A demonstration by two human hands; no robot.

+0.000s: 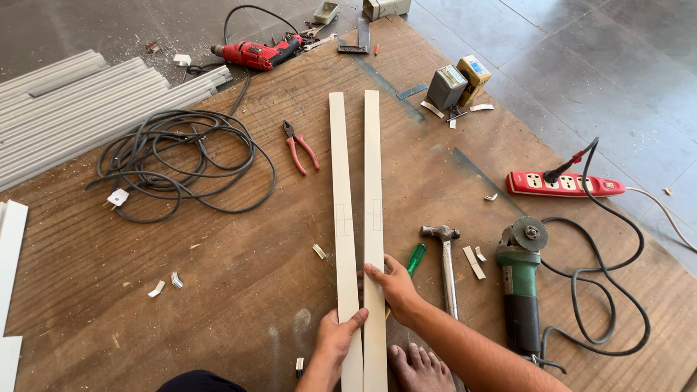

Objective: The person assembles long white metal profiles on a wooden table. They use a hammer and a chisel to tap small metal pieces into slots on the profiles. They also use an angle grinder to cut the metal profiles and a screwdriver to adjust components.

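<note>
Two long cream strips lie side by side on a brown wooden board [218, 276], running away from me. My left hand [335, 338] rests on the near end of the left strip [341, 196], thumb across it. My right hand [393, 284] presses flat on the right strip [373, 181] a little farther up, fingers spread over both strips. Faint pencil marks cross both strips about midway. A green-handled screwdriver [416, 258] pokes out just beyond my right hand. My bare foot [421, 369] shows under my right forearm.
Right of the strips lie a hammer [446, 261], a green angle grinder [520, 279] and a red power strip [563, 184]. Red pliers [299, 147], a coiled black cable [181, 160] and a red drill [255, 52] are left and beyond. Grey profiles [72, 109] are stacked far left.
</note>
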